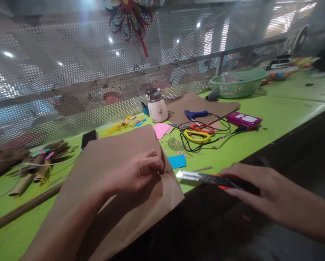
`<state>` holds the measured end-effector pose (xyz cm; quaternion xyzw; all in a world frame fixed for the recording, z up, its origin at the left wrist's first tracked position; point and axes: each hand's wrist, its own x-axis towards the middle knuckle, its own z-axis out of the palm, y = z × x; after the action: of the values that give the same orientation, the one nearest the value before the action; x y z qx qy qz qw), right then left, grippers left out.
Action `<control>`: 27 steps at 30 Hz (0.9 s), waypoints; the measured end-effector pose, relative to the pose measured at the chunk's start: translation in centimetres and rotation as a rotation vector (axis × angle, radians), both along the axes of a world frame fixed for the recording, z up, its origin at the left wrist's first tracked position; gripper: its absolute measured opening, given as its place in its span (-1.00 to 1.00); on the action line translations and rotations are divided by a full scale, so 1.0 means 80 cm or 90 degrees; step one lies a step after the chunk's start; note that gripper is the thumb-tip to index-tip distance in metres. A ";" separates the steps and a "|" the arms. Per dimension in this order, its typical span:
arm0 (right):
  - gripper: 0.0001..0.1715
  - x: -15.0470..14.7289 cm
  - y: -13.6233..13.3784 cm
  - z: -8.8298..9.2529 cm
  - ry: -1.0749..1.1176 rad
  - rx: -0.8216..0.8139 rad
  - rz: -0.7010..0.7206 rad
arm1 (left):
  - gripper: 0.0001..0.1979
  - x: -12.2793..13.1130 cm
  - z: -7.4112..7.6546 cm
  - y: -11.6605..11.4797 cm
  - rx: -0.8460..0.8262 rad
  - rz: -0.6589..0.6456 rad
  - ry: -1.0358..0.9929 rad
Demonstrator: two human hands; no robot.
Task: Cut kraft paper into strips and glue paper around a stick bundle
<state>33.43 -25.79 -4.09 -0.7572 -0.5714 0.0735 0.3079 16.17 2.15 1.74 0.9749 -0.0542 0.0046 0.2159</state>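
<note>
My left hand [140,172] is closed, its curled fingers pinching a large sheet of brown paper [119,148] near the right edge. A fold or loose layer of the paper lies below that hand and overhangs the front edge of the table. My right hand [262,185] is wrapped round a slim tool [205,177] with a silver front end and a black and orange handle; its exact kind is unclear. The silver tip points left, close to the paper's right edge. A blue paper piece [177,161] and a thin stick [203,169] lie just beyond the tip.
Scissors [197,136], a blue glue gun [196,115] and a purple box [244,120] with black cords lie on the green table [276,112]. Behind stand a white bottle [158,108] and a green basket [238,87]. Cardboard tubes [23,185] lie at the left.
</note>
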 end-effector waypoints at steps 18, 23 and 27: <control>-0.63 0.001 0.018 0.019 -0.019 -0.079 -0.010 | -0.83 -0.005 -0.005 0.003 -0.030 0.003 0.003; -0.61 0.004 0.011 0.016 -0.036 -0.078 -0.018 | -0.83 -0.004 -0.006 0.003 -0.026 0.004 0.004; -0.64 0.006 0.010 0.015 -0.063 -0.049 -0.011 | -0.82 -0.004 -0.005 0.002 -0.033 0.010 0.003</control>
<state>33.88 -25.01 -2.86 -0.7763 -0.5758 0.0552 0.2505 15.87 2.27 1.35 0.9694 -0.0461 0.0052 0.2410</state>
